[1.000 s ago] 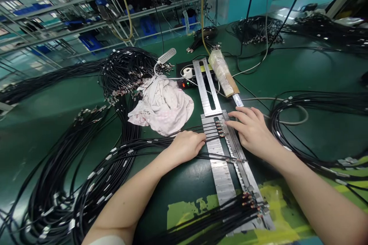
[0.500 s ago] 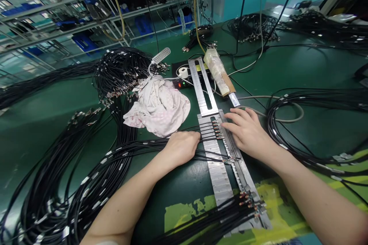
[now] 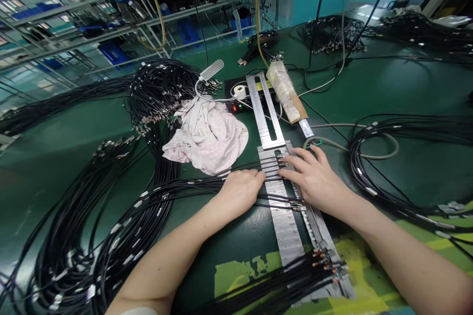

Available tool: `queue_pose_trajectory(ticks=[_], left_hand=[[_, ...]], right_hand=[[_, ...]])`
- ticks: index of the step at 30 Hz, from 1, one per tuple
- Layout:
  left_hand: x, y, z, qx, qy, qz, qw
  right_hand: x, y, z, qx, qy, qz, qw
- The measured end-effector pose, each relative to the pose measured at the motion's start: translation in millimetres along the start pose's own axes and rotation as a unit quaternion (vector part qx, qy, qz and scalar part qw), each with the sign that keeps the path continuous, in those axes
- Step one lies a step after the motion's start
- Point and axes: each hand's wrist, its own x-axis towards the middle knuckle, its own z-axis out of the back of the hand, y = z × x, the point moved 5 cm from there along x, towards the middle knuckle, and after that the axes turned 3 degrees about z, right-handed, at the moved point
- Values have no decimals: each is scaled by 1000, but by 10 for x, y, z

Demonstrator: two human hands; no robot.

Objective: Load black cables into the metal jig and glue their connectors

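We see the left hand curled shut, palm down, on a run of black cables that comes in from its left and goes out past its knuckles onto the metal fixture. Right hand sits across from it, loosely open, fingers spread, tips at the connector ends lying on the fixture between the hands; touching or just over them, we can't tell. More cable ends lie just nearer us, below the right fingers. A second cable bundle crosses the fixture's near end, between the forearms. Beyond the left hand we have a crumpled cloth and a small lamp; beyond the right, a tape-wrapped tool. Coiled cables lie right of the right hand, on the green table.
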Motion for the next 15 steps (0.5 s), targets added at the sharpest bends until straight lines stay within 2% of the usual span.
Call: queue_pose_trajectory(ticks=[4, 8, 12, 15], left_hand=[[-23, 27, -2, -17, 5, -2, 1000], [-97, 41, 74, -18, 3, -34, 999], [-137, -33, 147, 20, -27, -55, 998], [-131, -101, 136, 26, -27, -58, 998]], right_hand=[[20, 85, -62, -10, 20, 41, 999], [46, 103, -70, -20, 19, 42, 999], [80, 139, -61, -24, 26, 40, 999], [91, 165, -68, -23, 38, 35, 998]])
